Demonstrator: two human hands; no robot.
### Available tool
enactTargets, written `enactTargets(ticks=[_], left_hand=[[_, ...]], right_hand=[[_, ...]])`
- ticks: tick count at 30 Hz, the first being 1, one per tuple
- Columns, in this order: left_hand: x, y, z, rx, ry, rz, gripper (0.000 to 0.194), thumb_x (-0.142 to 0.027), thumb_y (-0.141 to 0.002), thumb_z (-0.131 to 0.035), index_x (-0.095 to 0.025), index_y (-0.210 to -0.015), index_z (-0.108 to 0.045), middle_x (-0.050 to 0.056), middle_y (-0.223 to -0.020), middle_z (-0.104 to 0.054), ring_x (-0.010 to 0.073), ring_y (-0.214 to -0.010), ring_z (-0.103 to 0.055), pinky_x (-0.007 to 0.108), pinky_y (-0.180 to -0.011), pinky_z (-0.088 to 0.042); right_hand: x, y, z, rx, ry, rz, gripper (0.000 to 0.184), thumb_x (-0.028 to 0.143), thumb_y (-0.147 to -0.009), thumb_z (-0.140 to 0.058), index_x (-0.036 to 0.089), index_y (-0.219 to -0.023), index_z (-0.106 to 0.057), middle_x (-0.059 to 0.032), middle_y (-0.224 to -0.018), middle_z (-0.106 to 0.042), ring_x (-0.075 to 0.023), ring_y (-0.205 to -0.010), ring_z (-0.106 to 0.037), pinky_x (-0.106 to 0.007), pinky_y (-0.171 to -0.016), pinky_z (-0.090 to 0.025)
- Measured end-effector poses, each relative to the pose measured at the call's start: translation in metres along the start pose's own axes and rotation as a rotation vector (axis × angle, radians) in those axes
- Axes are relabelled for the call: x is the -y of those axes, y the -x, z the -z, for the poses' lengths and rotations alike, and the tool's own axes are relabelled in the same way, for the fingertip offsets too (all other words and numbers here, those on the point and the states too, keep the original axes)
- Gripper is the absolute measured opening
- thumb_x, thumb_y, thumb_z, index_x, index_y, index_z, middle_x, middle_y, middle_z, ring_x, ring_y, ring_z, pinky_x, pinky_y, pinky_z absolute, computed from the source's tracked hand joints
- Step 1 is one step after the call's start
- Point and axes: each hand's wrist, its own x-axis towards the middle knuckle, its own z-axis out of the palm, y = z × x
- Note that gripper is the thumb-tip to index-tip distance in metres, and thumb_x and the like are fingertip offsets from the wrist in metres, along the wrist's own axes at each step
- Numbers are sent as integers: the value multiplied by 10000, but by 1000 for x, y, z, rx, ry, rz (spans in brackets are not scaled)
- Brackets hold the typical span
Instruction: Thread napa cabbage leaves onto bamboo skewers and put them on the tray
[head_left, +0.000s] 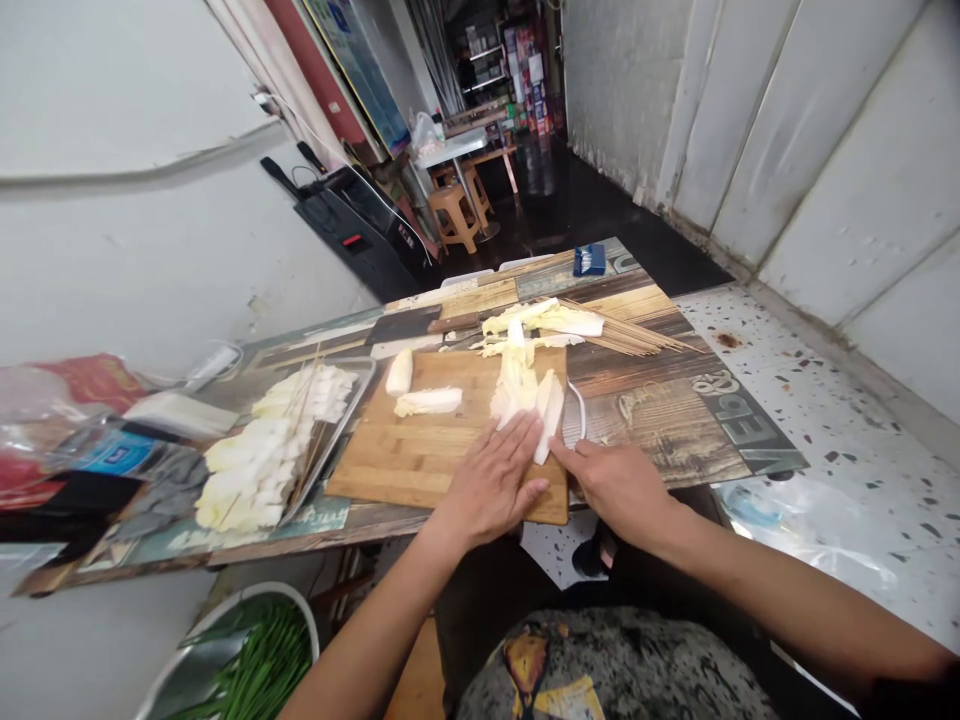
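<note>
Pale yellow-white napa cabbage leaves [516, 375] lie at the right end of a wooden cutting board [405, 450]. My left hand [499, 475] rests flat over their near end, fingers stretched out. A narrow white cabbage piece [550, 410] lies beside it, where the index finger of my right hand [619, 485] touches its near end. The other fingers of that hand are curled in, and whatever they may hold is hidden. Two cut cabbage pieces [427, 401] sit farther left on the board. Behind it are more leaves [547, 318] and a bundle of thin wooden skewers [637, 335].
A metal tray [365, 385] at left bears skewered cabbage [277, 440]. A dark cleaver [409, 323] lies behind the board, and a blue pack [589, 260] near the far edge. Below the table is a bowl of green vegetables [259, 655]. Plastic bags [75, 400] crowd the left end.
</note>
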Motion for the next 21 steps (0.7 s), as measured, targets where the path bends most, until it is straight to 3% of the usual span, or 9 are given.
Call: enactTargets(ticks=[5, 12, 14, 16, 17, 19, 21], left_hand=[[4, 2, -1, -8, 19, -15, 619, -446, -983, -280, -153, -1516, -168, 99, -1565, -257, 201, -1464, -182, 420, -1203, -76], [0, 2, -3, -29, 68, -12, 670, -465, -971, -319, -188, -1529, -73, 109, -1572, -239, 227, -1464, -181, 469, -1199, -10], [1, 5, 1, -90, 160, -28, 658, -432, -983, -290, -215, -1529, 6, 98, -1591, -174, 220, -1473, -133, 477, -1199, -4], [6, 9, 7, -255, 265, 49, 646, -386, -992, -271, -226, -1524, 58, 99, -1605, -84, 218, -1479, -80, 484, -1201, -30], [10, 11, 11, -349, 295, 117, 643, -366, -991, -288, -224, -1527, 38, 104, -1606, -74, 221, -1479, -76, 485, -1201, -60], [18, 13, 18, -465, 278, 226, 594, -324, -981, -351, -227, -1523, -127, 117, -1583, -206, 230, -1468, -158, 490, -1194, -131], [25, 14, 24, -409, 211, 201, 488, -284, -968, -400, -244, -1451, -345, 109, -1473, -444, 228, -1398, -354, 504, -1178, -192]], right_hand=[[-17, 0, -5, -7, -31, 72, 412, 210, -919, -461, 240, -1323, -531, -27, -831, -689, -146, -632, -573, -304, -515, -172], [-22, 3, 1, -48, -5, 62, 379, 189, -908, -484, 214, -1279, -552, -33, -813, -686, -139, -595, -554, -304, -504, -153], [-21, 2, 2, -70, 2, 52, 349, 182, -902, -490, 209, -1241, -572, -34, -805, -684, -136, -590, -550, -302, -502, -148], [-20, 1, 2, -95, 9, 50, 325, 170, -897, -490, 209, -1205, -586, -31, -789, -680, -131, -577, -540, -298, -500, -148], [-20, 0, 1, -111, 14, 50, 317, 167, -895, -489, 210, -1193, -591, -30, -774, -676, -127, -561, -530, -297, -497, -147], [-20, 0, -2, -153, 25, 55, 311, 163, -891, -493, 209, -1179, -601, -28, -749, -667, -120, -529, -509, -298, -490, -143], [-19, 2, -4, -215, 34, 67, 314, 162, -886, -503, 205, -1177, -612, -23, -722, -659, -117, -507, -497, -299, -480, -151]])
